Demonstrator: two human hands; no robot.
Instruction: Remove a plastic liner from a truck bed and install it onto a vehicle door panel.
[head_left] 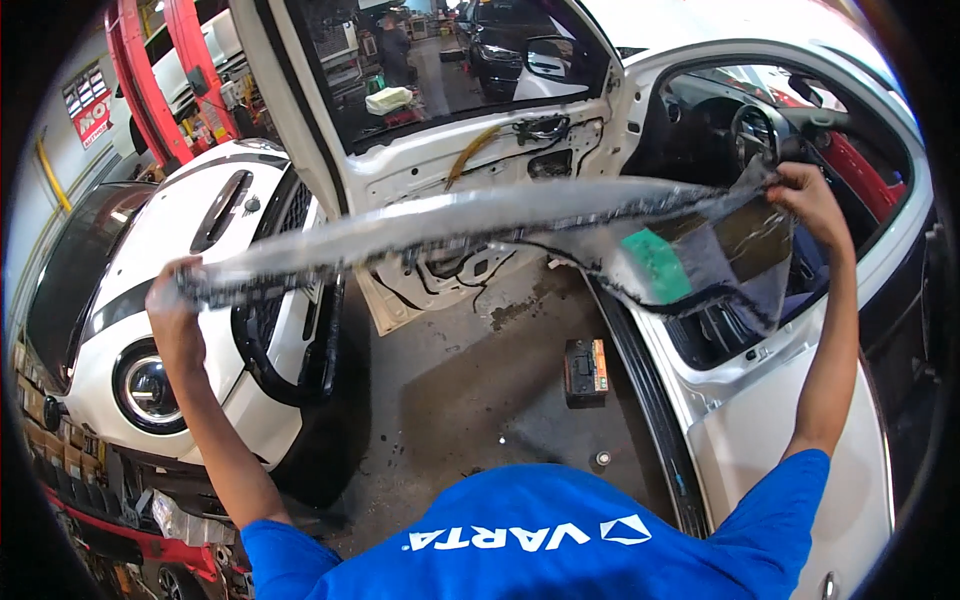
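A clear plastic door liner sheet [430, 215] with black sticky sealant along its edge is stretched out in front of me. My left hand [176, 300] is closed on its left end, and my right hand [808, 205] pinches its upper right corner. The sheet sags on the right, where a green patch [655, 265] shows on or through it. Behind it stands an open white car door [395, 180] with its trim off, so bare metal, wiring and openings show. The sheet hides part of the door's inner panel.
A white car with a round headlight [148, 388] stands close on the left. On the right is the white car's body with its door sill [640, 400] and steering wheel [752, 130]. A car battery [586, 372] sits on the floor. Red lift posts [165, 80] rise behind.
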